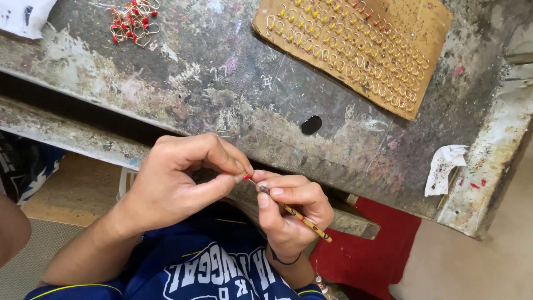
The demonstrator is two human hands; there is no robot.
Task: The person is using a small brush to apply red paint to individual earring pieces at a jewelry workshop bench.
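My left hand [177,180] pinches a tiny red-tipped metal piece [247,177] between thumb and forefinger. My right hand [291,208] grips a thin brush [304,220] with a yellow and red patterned handle; its tip touches the small piece. Both hands meet just below the front edge of a worn, paint-stained workbench [233,105]. A dark band circles my right wrist.
A brown cardboard sheet [430,33] at the back right holds several rows of small wire rings with yellow and red tips. A loose pile of red-tipped rings [132,22] lies at the back left. A crumpled white tissue [444,166] sits at the right edge. Red cloth [377,250] lies below.
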